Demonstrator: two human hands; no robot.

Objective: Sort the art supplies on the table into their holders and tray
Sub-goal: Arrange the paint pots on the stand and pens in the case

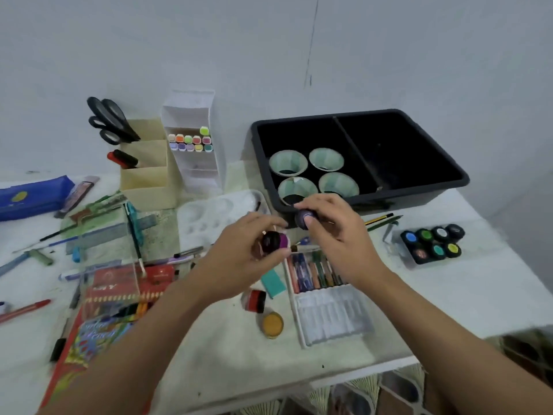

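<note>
Left hand (239, 250) and right hand (341, 238), raised over worktop (478, 295) centre, one paint jar each. Handling, judged: keep jars upright, lids tight; seat them in black tray (404, 151) or beside jar set (432, 242) at right. Left grip: curled round magenta jar (273, 242). Right grip: pinched on purple jar (305, 218), just before tray rim.
</note>
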